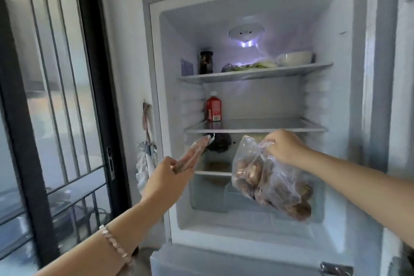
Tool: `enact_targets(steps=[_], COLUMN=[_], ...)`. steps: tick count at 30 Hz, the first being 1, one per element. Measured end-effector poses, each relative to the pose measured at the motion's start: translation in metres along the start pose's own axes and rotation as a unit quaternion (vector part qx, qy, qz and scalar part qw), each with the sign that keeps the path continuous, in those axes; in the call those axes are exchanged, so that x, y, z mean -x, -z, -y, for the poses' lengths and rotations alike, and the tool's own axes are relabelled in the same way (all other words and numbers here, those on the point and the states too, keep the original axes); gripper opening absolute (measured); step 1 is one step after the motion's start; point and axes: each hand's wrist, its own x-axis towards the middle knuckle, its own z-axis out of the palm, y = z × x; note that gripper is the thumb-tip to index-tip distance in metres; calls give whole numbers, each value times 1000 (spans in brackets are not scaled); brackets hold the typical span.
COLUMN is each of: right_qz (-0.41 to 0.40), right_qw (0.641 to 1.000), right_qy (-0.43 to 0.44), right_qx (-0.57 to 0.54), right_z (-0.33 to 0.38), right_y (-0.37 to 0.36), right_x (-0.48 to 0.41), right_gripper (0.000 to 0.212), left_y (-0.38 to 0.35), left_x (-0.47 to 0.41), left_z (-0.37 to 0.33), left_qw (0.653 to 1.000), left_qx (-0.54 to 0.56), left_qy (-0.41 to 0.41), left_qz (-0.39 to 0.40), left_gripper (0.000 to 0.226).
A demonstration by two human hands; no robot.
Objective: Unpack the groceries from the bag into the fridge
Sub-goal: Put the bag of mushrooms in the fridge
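Gripping a long clear-wrapped packet (193, 154) in curled fingers, left hand (167, 175) points it into the open fridge (349, 101), while right hand (283, 147) pinches the gathered neck of a plastic bag (268, 182) of brown produce hanging before the lower compartment.

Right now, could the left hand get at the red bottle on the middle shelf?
Probably it could reach it, but not take it. Nothing stands before the red bottle on the middle shelf, yet the left hand is full: it grips a slim wrapped packet.
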Motion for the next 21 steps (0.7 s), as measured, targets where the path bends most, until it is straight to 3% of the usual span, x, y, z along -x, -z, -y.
enact_targets(steps=[4, 7, 9, 13, 16, 19, 21], right_qz=[17, 29, 34, 44, 50, 51, 52], right_qw=[1000, 999, 999, 998, 998, 997, 996], right_qy=[19, 32, 39, 42, 36, 27, 30], right_qx=[6, 15, 11, 9, 16, 45, 59], right_z=[-13, -13, -10, -1, -1, -1, -2], right_y=[-9, -11, -11, -14, -15, -16, -18], right_x=[-53, -81, -98, -115, -123, -122, -118], right_gripper=[18, 36, 33, 20, 19, 34, 31], left_y=[-5, 5, 12, 13, 3, -2, -7], left_x=[-66, -116, -150, -211, -260, -292, -301], left_z=[-35, -70, -96, -139, -168, -187, -196], left_qw=[993, 966, 947, 934, 942, 951, 951], left_qx=[14, 7, -6, -98, -183, -244, -262], left_qy=[-98, -204, -259, -274, -226, -168, -161], left_qz=[-71, -160, -191, -209, -166, -89, -34], left_gripper=[15, 20, 27, 31, 33, 52, 58])
